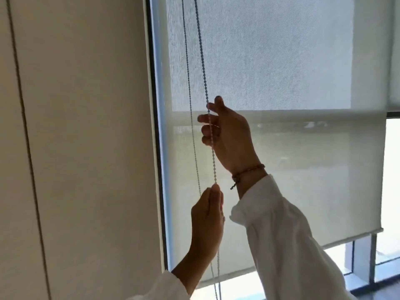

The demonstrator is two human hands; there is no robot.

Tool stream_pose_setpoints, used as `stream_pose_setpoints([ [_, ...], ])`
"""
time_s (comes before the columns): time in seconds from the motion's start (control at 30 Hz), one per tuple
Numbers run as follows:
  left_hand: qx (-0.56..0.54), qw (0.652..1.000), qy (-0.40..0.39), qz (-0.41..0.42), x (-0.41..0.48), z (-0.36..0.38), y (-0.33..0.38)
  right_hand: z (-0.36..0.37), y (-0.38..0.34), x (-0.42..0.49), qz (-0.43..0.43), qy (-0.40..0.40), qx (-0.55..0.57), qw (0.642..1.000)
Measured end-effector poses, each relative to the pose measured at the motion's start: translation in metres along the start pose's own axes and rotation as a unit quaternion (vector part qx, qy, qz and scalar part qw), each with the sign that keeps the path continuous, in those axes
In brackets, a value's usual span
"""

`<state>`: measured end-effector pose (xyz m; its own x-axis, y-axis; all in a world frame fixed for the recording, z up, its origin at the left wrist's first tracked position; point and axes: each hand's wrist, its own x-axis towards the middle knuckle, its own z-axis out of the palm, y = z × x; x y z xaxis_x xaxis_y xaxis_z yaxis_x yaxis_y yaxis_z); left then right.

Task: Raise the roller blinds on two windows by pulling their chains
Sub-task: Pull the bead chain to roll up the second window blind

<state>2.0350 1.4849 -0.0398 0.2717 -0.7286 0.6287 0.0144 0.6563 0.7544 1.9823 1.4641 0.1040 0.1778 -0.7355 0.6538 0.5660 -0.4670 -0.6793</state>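
Note:
A pale translucent roller blind covers most of the window, and its bottom bar slants low across the pane. A beaded chain loop hangs at the blind's left side: the right strand and the thinner left strand. My right hand is high, its fingers curled round the right strand. Below it, my left hand is closed on the same strand, pinching it at the top of the fist. Both arms wear white sleeves.
A cream wall with a thin vertical seam fills the left. The dark window frame runs down beside the chain. A second blind's edge shows at the far right, with bright glass below it.

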Motion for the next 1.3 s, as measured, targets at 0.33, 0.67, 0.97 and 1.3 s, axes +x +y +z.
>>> stream_pose_setpoints([
  [0.33,-0.040,0.994,-0.082,-0.057,0.038,-0.049,0.008,0.018,0.039,-0.016,-0.283,0.182,-0.250,0.908],
  [0.67,-0.213,0.967,-0.142,-0.004,0.088,-0.034,0.093,-0.007,0.119,-0.093,-0.340,0.177,-0.383,0.840],
  [0.97,-0.272,0.958,-0.083,-0.035,0.082,-0.017,0.075,-0.035,0.121,-0.080,0.012,0.118,-0.192,0.974],
  [1.3,-0.148,0.974,-0.074,-0.153,0.022,-0.036,-0.016,-0.020,0.061,-0.012,-0.001,0.070,-0.043,0.997],
])
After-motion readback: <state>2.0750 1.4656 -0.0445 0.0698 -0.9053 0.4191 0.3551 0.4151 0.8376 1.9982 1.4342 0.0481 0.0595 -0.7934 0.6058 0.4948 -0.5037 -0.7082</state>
